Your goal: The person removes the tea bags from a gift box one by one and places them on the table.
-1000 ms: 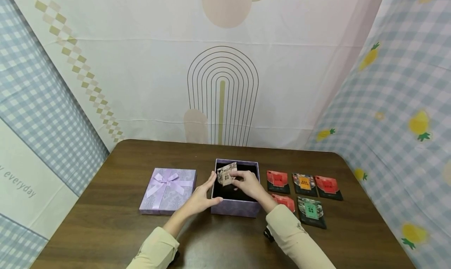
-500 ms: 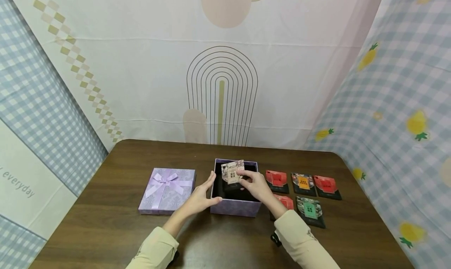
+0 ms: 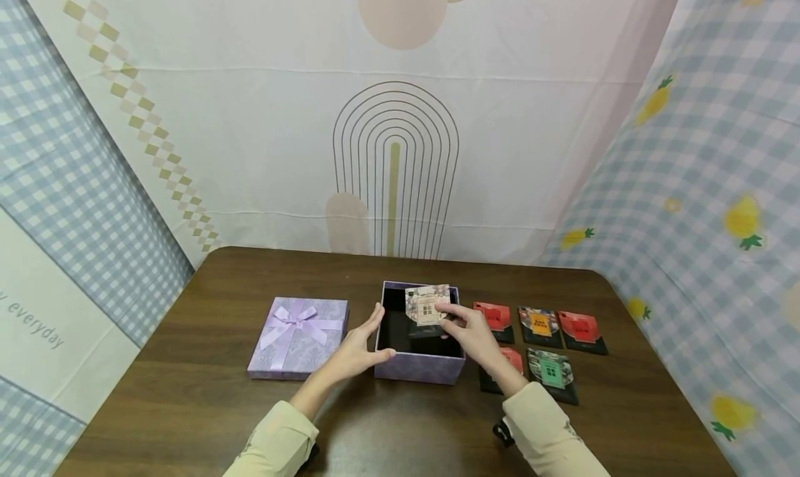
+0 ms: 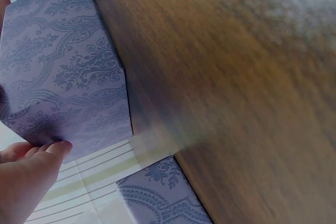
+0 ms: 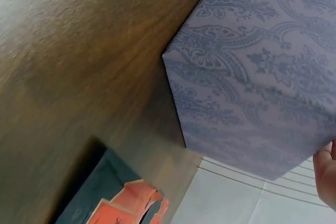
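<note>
In the head view, an open purple patterned box (image 3: 417,369) with a black inside stands mid-table. My right hand (image 3: 470,332) pinches the right edge of a black sachet (image 3: 428,310) with a beige label, tilted over the box opening. My left hand (image 3: 356,350) lies along the box's left side, fingers straight, thumb spread toward the front corner. In the left wrist view, the left fingertips (image 4: 60,148) touch the box wall (image 4: 63,72). From the right wrist, the box's outer wall (image 5: 252,72) hides the sachet, and fingers (image 5: 326,174) show at the right edge.
Left of the box lies its purple lid (image 3: 298,338) with a ribbon bow. On the right are several sachets: red ones (image 3: 494,317), an orange-labelled one (image 3: 540,325) and a green-labelled one (image 3: 553,375). One red sachet lies partly behind the right forearm. A curtain backs the brown table (image 3: 187,400).
The right hand has moved rightward with the sachet, from the box's left part toward its middle and right. The sachet now stands straighter, showing its black lower part. The left hand has stayed put.
</note>
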Available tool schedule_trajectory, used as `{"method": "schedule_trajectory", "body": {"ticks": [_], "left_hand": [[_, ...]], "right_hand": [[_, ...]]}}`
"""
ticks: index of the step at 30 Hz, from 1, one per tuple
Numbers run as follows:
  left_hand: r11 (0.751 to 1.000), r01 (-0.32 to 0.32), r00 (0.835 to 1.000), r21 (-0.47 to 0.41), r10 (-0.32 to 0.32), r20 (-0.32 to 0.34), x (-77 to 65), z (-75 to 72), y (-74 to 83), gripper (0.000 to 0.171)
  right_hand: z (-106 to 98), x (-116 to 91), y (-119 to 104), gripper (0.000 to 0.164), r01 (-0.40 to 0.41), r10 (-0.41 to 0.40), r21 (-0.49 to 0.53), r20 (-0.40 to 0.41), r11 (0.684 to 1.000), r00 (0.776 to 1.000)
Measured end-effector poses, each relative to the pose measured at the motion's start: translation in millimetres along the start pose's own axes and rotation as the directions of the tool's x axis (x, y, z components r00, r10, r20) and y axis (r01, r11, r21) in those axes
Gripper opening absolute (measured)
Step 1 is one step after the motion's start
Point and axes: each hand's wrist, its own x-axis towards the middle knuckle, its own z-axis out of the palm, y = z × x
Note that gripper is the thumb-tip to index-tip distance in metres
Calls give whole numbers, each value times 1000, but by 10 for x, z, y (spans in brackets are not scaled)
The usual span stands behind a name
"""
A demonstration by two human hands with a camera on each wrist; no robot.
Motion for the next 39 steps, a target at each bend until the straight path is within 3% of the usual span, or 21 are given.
{"method": "schedule_trajectory", "body": {"ticks": [12, 20, 24, 32, 39], "left_hand": [[1000, 8, 1000, -2, -8, -2, -4, -2, 13, 81], [1000, 0, 1000, -4, 0, 3, -8, 2, 13, 81], [1000, -1, 1000, -1, 1, 0, -4, -1, 18, 81], [1000, -2, 1000, 5, 2, 6, 0, -4, 14, 81], [1000, -2, 1000, 2, 2, 7, -8, -1, 0, 81]], "right_hand": [[-227, -153, 72, 37, -25, 25, 65, -3, 998, 1000], [-490, -276, 158, 38, -114, 117, 41, -77, 993, 990], [-615, -339, 182, 40, -119, 118, -5, -121, 993, 986], [-800, -452, 259, 41, -120, 128, 63, -135, 991, 983], [-932, -532, 308, 41, -108, 111, 31, -152, 994, 982]]}}
